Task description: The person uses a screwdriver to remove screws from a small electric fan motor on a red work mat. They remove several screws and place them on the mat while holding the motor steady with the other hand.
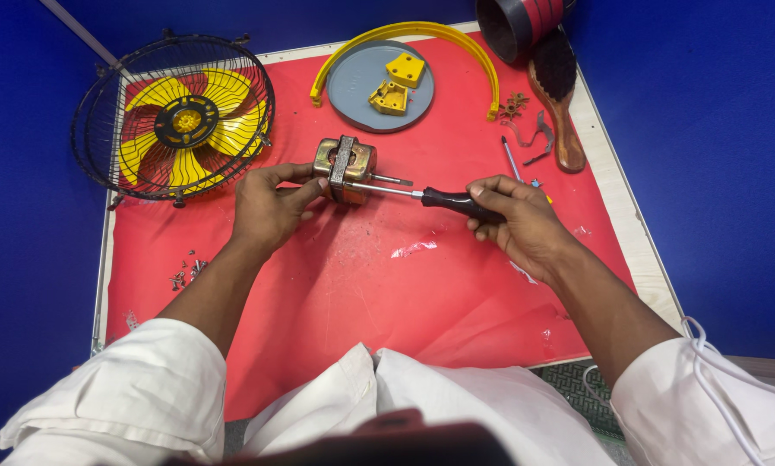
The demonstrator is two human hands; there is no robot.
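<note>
Nearest to us, our white sleeves frame a red mat [387, 293] spread over the tabletop [638, 233]. A small heap of loose screws [186, 271] lies on the mat near our left forearm.

Our left hand [271, 211] has its grip pressed around the near side of a brass-coloured fan motor [344, 169], which rests on the mat at the middle, its shaft pointing right. Our right hand [521, 220] has its grip pinched on the black handle of a screwdriver [443, 200]; the steel shank runs left and meets the motor body.

Beyond our right hand lie a thin pen-like tool [511, 158], a small pair of pliers [536, 138] and a wooden brush [558, 95] with dark bristles.

Farther off, a round grey plate [353, 91] acts as a tray: two yellow plastic brackets [396, 85] sit in it, one just beside the other. A yellow curved band [422, 33] arches around its far side. At the far left a black wire fan guard [173, 116] holds yellow blades. At the far right edge a black and red cylindrical container [517, 22] lies tipped, its open mouth towards us; we cannot tell what is inside.
</note>
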